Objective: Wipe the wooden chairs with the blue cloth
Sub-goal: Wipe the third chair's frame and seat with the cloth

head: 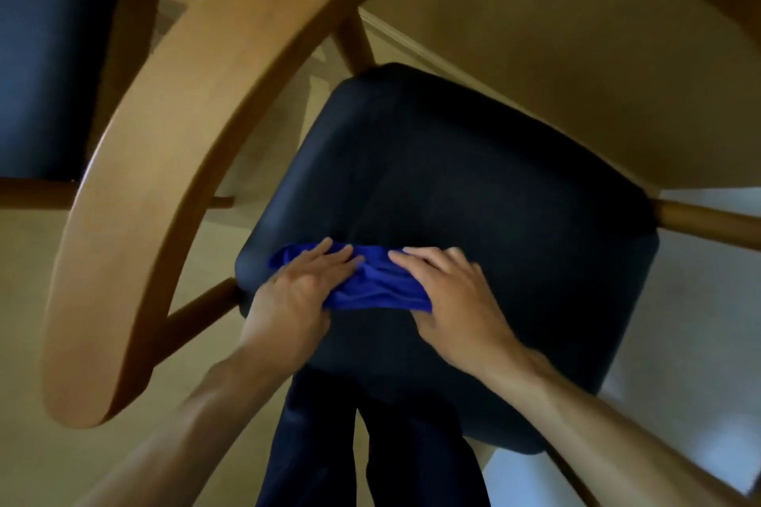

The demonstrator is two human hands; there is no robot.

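Two flat-fingered hands, the left hand [302, 286] and right hand [447, 292], press the bunched blue cloth [376, 286] onto the near-left part of the chair's dark padded seat [473, 185], mid-wipe, so next likely comes a sweep far and rightward, then the curved wooden backrest [173, 128].

- cloth [372, 284]: blue, bunched, lies on near part of chair's dark seat
- chair [173, 161]: curved wooden back rail, dark padded seat, wooden legs
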